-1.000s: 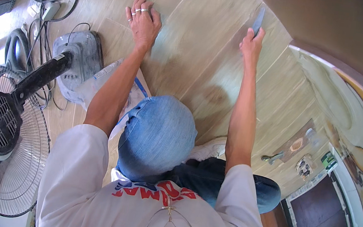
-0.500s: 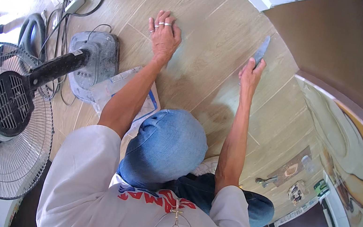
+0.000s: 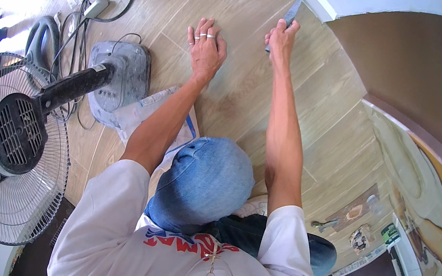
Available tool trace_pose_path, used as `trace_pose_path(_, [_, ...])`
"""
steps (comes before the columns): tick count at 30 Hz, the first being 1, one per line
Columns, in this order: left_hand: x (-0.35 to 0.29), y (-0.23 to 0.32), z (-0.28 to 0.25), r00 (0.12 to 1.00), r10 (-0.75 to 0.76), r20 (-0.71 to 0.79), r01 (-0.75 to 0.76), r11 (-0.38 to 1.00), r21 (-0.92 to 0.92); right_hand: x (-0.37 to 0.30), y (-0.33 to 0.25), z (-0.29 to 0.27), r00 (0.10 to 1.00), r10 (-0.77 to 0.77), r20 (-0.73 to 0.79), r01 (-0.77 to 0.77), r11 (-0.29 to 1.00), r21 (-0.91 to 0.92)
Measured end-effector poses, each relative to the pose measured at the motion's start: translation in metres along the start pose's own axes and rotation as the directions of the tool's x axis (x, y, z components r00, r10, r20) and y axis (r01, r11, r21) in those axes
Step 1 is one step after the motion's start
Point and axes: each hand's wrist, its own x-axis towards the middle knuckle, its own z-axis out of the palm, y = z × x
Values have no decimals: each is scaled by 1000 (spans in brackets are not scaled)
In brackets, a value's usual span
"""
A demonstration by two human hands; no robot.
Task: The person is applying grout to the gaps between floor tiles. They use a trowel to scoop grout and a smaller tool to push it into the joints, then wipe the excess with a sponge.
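Palm down on the wood-look floor (image 3: 241, 83), my left hand (image 3: 206, 49) lies flat with its fingers stretched out and rings on some of them. Closed round a knife (image 3: 292, 11) with a tapered grey blade is my right hand (image 3: 282, 42), farther off and to the right. The blade points away from me, its tip close to the white baseboard (image 3: 312, 1). Most of the handle is hidden in my fingers; a short dark end shows below them.
A standing fan (image 3: 16, 131) with a dusty base (image 3: 119, 84) is at the left, beside tangled cables (image 3: 84, 24). A plastic bag (image 3: 148, 106) lies under my left forearm. Brown panelling (image 3: 417, 65) rises at the right; small tools (image 3: 323, 224) lie at lower right.
My right hand has moved forward and left with the knife, nearer the white baseboard. My left hand stays flat on the floor in nearly the same place.
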Motion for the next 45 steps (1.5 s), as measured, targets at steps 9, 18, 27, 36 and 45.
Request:
trace_pose_path(9, [0, 0, -1, 1000, -4, 12, 4, 1000, 19, -13, -26, 28, 996, 64, -55, -62, 997, 34])
trace_pose_path(18, [-3, -7, -1, 1000, -17, 19, 17, 1000, -14, -67, -14, 18, 996, 94, -1, -93, 983, -159])
trace_pose_path(27, [-1, -2, -1, 998, -13, 58, 16, 999, -47, -21, -21, -2, 999, 22, -25, -27, 972, -234])
trace_pose_path(36, [-3, -3, 0, 997, -36, 63, 38, 999, -32, -70, 5, 14, 999, -33, -43, 22, 972, -233])
trace_pose_path(45, [-2, -5, 1, 997, -22, 72, 24, 999, -33, -14, -19, 3, 999, 37, -33, -44, 970, -240])
